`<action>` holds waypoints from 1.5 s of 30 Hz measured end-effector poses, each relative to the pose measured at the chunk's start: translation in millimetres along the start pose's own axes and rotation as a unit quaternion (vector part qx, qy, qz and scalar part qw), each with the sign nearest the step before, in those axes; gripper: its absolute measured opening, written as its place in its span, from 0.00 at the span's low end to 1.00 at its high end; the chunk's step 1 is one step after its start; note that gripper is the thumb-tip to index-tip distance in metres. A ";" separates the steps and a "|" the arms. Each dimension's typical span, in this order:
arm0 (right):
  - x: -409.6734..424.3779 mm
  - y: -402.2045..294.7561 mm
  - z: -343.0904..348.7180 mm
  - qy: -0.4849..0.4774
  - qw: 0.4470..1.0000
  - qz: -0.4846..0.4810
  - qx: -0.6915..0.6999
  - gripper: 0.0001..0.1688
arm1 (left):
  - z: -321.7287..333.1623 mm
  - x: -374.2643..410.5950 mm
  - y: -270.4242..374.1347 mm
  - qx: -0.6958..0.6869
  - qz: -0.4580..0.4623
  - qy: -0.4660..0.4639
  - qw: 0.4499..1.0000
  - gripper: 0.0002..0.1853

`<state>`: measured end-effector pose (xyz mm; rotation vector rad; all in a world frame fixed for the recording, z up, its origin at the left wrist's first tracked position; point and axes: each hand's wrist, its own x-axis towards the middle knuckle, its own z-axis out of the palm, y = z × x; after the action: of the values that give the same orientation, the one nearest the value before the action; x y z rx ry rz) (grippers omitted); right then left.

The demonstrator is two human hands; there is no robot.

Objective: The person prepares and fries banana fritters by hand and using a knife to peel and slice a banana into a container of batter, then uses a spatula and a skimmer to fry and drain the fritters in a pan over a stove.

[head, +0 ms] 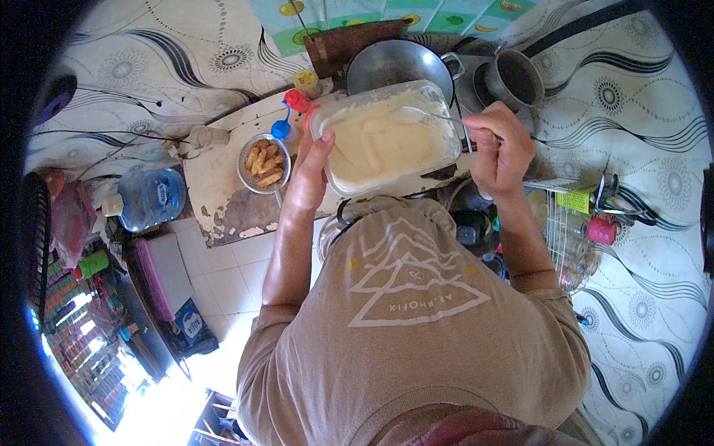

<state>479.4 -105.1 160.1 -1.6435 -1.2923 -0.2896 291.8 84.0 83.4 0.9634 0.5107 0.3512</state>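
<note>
My left hand (pixel 312 173) grips the left end of a clear plastic container (pixel 390 187), its thumb over the rim. Pale, thick batter (pixel 385 142) fills much of the container and smears its walls. In my right hand (pixel 500 149), at the container's right side, is the handle of a metal spoon (pixel 432 114), whose bowl lies in the batter near the far side. A round metal strainer (pixel 240 165) holding browned fried pieces (pixel 265 161) stands on the worn table (pixel 223 209), left of my left hand. Behind the container sits a metal wok (pixel 390 61).
Beyond my right hand stands a metal pot (pixel 516 78). Bottles with a red cap (pixel 297 101) and a blue cap (pixel 281 130) are beside the container's left end. A large water bottle (pixel 153 199) lies at left. A wire rack (pixel 558 234) with jars is at right.
</note>
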 end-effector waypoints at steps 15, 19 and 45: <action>10.1 -3.2 -12.0 -0.028 1.000 0.005 -0.007 0.05 | -8.5 1.8 -5.5 -0.066 -0.010 -0.049 0.997 0.33; 8.9 0.2 -11.8 -0.014 1.000 -0.014 -0.016 0.04 | -6.2 2.2 -5.3 -0.057 -0.017 -0.037 0.998 0.32; 13.7 61.3 16.2 0.017 0.978 0.182 0.106 0.16 | 0.8 13.9 -11.3 0.031 -0.037 -0.034 0.998 0.34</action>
<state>530.6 -80.7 128.5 -1.6444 -0.9382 0.0414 304.4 84.4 70.7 1.0100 0.4959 0.2352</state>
